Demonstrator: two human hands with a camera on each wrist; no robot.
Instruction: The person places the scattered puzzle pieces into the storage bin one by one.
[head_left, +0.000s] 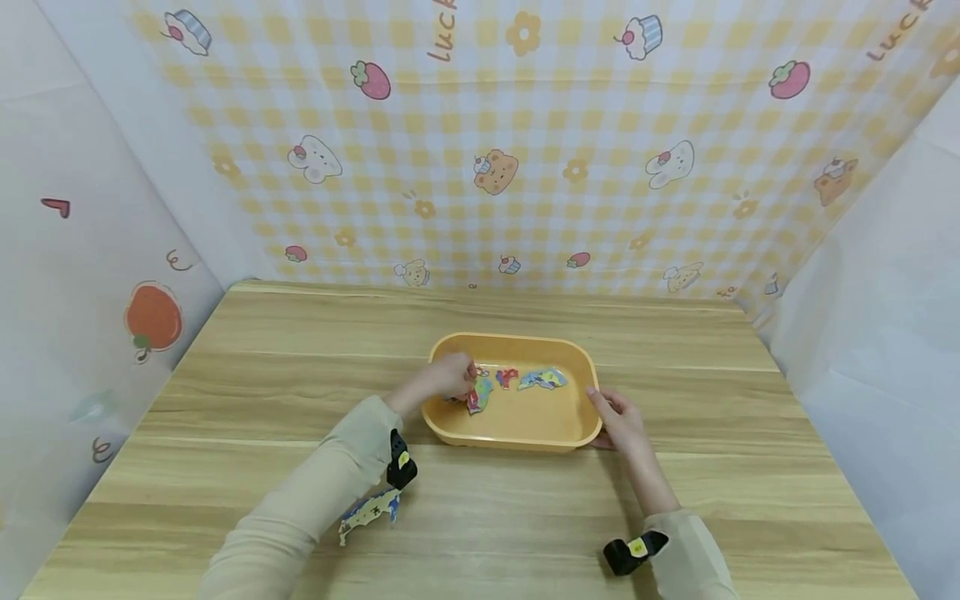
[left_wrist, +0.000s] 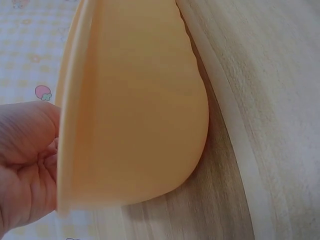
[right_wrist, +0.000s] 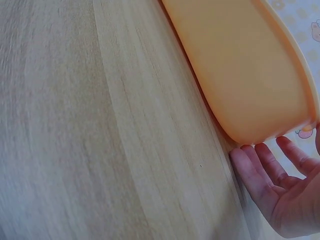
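A yellow-orange plastic tray (head_left: 525, 442) stands on the wooden table, holding several colourful puzzle-like pieces. Over its left rim reaches the left hand (head_left: 452, 377), fingers bent down beside a green and red piece (head_left: 480, 395); whether they pinch a piece is hidden. In the left wrist view, the tray's wall (left_wrist: 135, 115) covers the fingertips of that hand (left_wrist: 27, 162). At the tray's right end, the right hand (head_left: 618, 418) holds the rim with its thumb. Its other fingers (right_wrist: 267, 162) touch the outer wall from below in the right wrist view.
Inside the tray lie a red and purple piece (head_left: 507, 378) and a blue and yellow piece (head_left: 543, 379). Another cream and blue piece (head_left: 369, 510) is on the table beside the left forearm. A checked cloth (head_left: 480, 217) hangs behind the table (head_left: 712, 500).
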